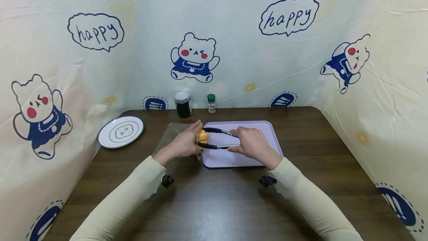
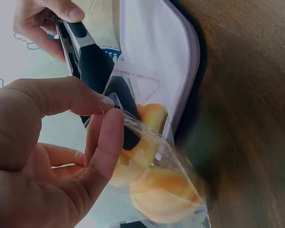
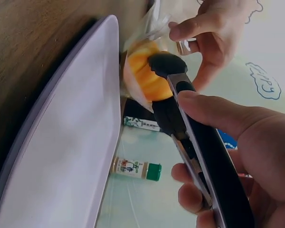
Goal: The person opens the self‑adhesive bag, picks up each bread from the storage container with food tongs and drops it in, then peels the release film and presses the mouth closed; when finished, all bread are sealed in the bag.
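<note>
My left hand [image 1: 182,142] pinches the edge of a clear plastic bag [image 1: 174,131] between thumb and fingers, at the bag's mouth. Golden bread rolls [image 2: 164,194] are inside the bag, as the left wrist view shows. My right hand [image 1: 252,144] grips a pair of kitchen tongs [image 1: 219,146] with black tips and metal arms. Those tips reach into the bag's mouth, one on either side of a yellow-orange bread roll [image 3: 154,71]. Whether they press on it firmly, I cannot tell. Below the tongs lies a pale lilac tray [image 1: 247,161].
A white plate [image 1: 108,133] with a dark rim lies at the table's left edge. At the back stand a dark jar with a whitish lid [image 1: 183,108] and a small green-capped shaker bottle [image 1: 211,105]. Printed cloth walls [image 1: 234,66] enclose the brown wooden table [image 1: 214,203].
</note>
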### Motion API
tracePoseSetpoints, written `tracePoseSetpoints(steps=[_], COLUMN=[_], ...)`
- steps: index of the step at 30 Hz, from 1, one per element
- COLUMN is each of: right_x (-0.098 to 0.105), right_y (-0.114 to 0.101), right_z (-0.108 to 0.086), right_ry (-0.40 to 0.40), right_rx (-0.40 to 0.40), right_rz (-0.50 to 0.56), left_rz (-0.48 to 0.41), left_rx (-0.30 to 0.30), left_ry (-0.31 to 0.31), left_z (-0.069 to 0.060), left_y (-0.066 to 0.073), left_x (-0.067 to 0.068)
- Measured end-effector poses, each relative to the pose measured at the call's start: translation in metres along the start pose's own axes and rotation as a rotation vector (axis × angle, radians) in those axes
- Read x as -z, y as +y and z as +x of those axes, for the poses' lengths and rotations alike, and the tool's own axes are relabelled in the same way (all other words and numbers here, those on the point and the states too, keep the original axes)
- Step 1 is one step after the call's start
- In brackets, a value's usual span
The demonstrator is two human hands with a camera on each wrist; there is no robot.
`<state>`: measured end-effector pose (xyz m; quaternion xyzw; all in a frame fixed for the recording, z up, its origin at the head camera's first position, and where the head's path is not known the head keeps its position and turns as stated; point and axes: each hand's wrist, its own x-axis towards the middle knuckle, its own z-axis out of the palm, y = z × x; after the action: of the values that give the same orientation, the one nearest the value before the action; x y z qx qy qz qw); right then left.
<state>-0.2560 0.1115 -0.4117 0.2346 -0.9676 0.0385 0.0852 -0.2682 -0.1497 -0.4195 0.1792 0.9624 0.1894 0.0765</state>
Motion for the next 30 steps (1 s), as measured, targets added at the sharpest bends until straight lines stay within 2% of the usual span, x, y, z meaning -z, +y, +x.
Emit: tracePoseSetpoints(steps=[7,14,20,27,30], right_x=[0.0038,0.0048,0.0021,0.0014,0.0012], right_y=[-0.0011,-0.0015,-0.0024,-0.0023,0.0001], right_z=[-0.0030,-0.0021,0.0014,0.0012,0.0006], right_ry=[0.013,0.016,0.010,0.042,0.051], right_rx=[0.070,0.077,0.035,0.081,0.097], right_rz=[-0.036,-0.037,-0.006,-0.022,-0.032], left_rz=[0.010,-0.019,-0.016,-0.063,-0.073], left_rx=[-0.015,0.002,-0.033,-0.026,-0.030], left_ry=[0.047,0.014,-0.002,0.052,0.053], left_z=[0.0041,0.0031,0.0017,0.0010,0.0011], left_y=[-0.0027,0.0013,0.0025,0.0000,-0.0013], left_x=[0.0020,-0.0019,-0.0058,-0.0007,0.0003])
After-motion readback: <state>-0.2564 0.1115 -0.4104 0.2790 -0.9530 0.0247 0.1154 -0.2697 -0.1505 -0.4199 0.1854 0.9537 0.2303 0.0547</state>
